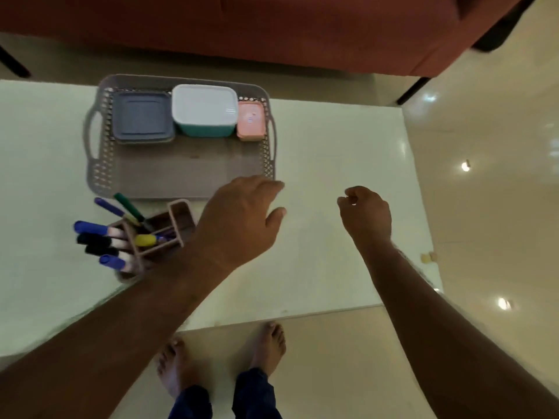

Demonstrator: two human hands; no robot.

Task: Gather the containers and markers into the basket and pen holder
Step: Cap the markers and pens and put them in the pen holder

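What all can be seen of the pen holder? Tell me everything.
The pen holder is a brownish-pink plastic-looking organiser with several open compartments. It stands on the white table, just in front of the basket. Markers with blue, black, green and yellow caps stick out of it. The left forearm crosses its near right side.

On the table [332,140] the basket [181,179] sits toward the far left, with three containers in a row along its far wall — a flat one [142,116] on the left, a taller one [205,110] in the middle, a small one [250,120] on the right. Just in front of the basket stands the pen holder [160,234], markers [99,240] in it, leaning out leftward. Beyond the table lies a sofa [272,25].
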